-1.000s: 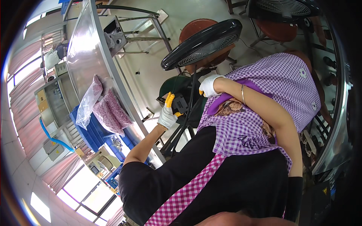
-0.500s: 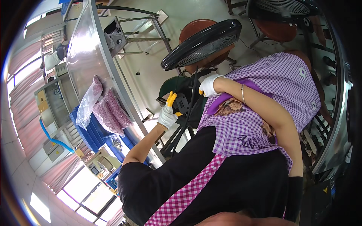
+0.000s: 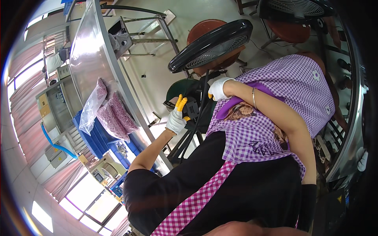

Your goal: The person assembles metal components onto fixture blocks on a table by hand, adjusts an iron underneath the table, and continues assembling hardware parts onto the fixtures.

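Note:
My left hand (image 3: 178,118), in a white glove with yellow fingertips, holds the side of a black box (image 3: 191,108) on a standing fan's dark pole (image 3: 203,91). Its fingers and thumb lie on either side of the box's near edge. Just right of the pole is my right hand (image 3: 220,89), gloved the same way, its yellow fingertips curled in. What those fingers hold, if anything, is hidden. The fan's round black head (image 3: 212,46) tilts above both hands.
A steel table (image 3: 92,43) at left bears pink-filled plastic bags (image 3: 114,116) beside a blue bin (image 3: 91,135). Red-brown stools (image 3: 204,29) and a second black fan (image 3: 297,10) stand beyond. A white glove-like shape (image 3: 362,160) shows by the right-hand metal edge (image 3: 338,161).
My left fingers have shifted slightly on the black box, two yellow tips now apart. My right hand stays nearly still. The white glove-like shape at the right edge shows more fully.

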Available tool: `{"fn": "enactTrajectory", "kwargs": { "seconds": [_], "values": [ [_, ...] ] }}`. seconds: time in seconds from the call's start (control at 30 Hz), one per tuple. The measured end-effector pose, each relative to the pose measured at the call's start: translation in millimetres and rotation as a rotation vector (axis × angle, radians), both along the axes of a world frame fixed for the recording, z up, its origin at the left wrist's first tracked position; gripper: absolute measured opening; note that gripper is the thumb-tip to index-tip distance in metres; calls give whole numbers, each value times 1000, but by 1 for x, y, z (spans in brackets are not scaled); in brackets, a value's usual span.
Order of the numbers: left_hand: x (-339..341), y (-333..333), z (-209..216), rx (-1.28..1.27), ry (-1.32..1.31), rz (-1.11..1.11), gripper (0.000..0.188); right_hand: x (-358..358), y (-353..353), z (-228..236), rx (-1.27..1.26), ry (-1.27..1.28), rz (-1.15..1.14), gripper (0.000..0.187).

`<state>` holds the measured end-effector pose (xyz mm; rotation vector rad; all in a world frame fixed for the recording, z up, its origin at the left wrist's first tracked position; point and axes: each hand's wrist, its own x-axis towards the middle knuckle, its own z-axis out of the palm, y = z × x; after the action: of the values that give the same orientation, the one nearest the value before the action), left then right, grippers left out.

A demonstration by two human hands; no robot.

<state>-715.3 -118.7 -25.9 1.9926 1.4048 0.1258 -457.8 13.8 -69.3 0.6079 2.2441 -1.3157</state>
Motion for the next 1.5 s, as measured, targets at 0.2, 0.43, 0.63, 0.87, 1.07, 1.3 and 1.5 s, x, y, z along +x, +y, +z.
{"fn": "enactTrajectory", "kwargs": {
  "seconds": [0.2, 0.43, 0.63, 0.87, 1.07, 1.3, 1.5],
  "values": [
    [-11, -4, -9, -53, -60, 116, 99, 2, -1, 3, 8, 24, -21, 38],
    [-21, -7, -17, -108, -97, 153, 102, 5, 1, 12, -2, 59, -41, 38],
    [-30, -11, -24, -108, -99, 157, 104, 6, 1, 16, -1, 59, -54, 37],
    [-33, -11, -27, -71, -86, 122, 103, 5, -1, 14, 2, 68, -66, 37],
    [-26, -8, -17, -29, -53, 90, 101, 3, -3, 10, 5, 46, -69, 37],
    [-16, -1, -8, 45, 15, 15, 97, 3, -1, 9, -6, 30, -58, 38],
    [-15, 0, -8, 39, 47, 14, 95, 3, -1, 10, -2, 6, -50, 38]
  ]
}}
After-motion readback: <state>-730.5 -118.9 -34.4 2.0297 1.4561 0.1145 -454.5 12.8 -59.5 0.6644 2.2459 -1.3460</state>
